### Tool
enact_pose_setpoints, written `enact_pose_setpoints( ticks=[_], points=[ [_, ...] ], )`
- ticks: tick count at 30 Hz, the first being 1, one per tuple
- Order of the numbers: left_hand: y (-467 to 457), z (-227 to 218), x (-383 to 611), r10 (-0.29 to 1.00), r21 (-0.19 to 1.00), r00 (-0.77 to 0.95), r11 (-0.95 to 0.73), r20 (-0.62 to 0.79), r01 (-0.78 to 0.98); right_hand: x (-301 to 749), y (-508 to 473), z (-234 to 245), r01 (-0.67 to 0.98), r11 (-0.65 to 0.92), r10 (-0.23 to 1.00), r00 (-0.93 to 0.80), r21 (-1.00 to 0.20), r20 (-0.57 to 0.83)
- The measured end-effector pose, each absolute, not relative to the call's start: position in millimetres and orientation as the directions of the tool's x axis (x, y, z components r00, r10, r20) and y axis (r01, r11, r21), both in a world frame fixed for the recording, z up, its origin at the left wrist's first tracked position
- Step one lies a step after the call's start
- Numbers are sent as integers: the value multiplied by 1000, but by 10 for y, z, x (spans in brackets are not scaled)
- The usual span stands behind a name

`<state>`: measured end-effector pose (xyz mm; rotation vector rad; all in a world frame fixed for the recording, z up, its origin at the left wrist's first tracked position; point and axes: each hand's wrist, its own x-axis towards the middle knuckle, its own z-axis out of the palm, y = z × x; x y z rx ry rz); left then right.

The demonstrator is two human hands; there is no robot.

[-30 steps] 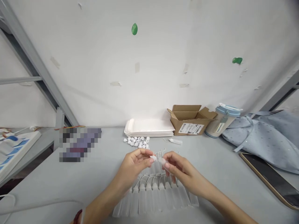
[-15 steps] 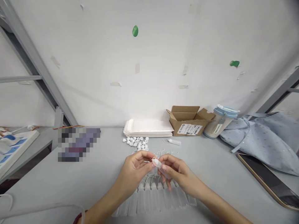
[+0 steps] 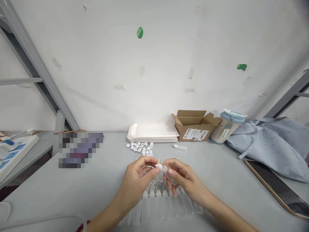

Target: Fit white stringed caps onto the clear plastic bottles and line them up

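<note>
My left hand (image 3: 140, 175) pinches a small white cap (image 3: 159, 166) between thumb and fingertips. My right hand (image 3: 181, 175) is wrapped around a translucent plastic tube (image 3: 171, 176), held tilted with its top end against the cap. Whether the cap is seated on the tube, I cannot tell. Below both hands lies a row of several translucent tubes (image 3: 166, 206) with white tops and thin white cords, partly hidden by my hands. Just beyond my left hand is a pile of loose white caps (image 3: 145, 149).
At the back, a stack of white padded envelopes (image 3: 154, 130) lies beside an open cardboard box (image 3: 195, 130). A single corded tube (image 3: 180, 147) rests before the box. To the right are a tumbler (image 3: 225, 127), a blue cloth bag (image 3: 267, 141) and a phone (image 3: 277, 187). A power strip (image 3: 16, 154) is left.
The white cap in my left fingers has shifted slightly left and turned, showing more of the tube's clear top end. My right hand keeps its hold on the tube.
</note>
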<state>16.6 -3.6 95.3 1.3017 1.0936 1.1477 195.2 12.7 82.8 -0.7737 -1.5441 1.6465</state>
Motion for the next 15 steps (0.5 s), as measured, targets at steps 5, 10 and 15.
enact_pose_setpoints(
  ticks=[5, 10, 15],
  points=[
    [-54, 984, 185, 990, 999, 130, -48, 49, -8, 1953, 120, 824, -115, -10, 836, -546, -993, 55],
    [-52, 965, 186, 994, 998, 94, -62, 61, 7, 1961, 130, 795, -129, -16, 846, -530, -992, 55],
    [-42, 952, 185, 988, 997, 138, -72, 73, -12, 1944, 137, 793, -132, -18, 849, -526, -991, 54]
  ],
)
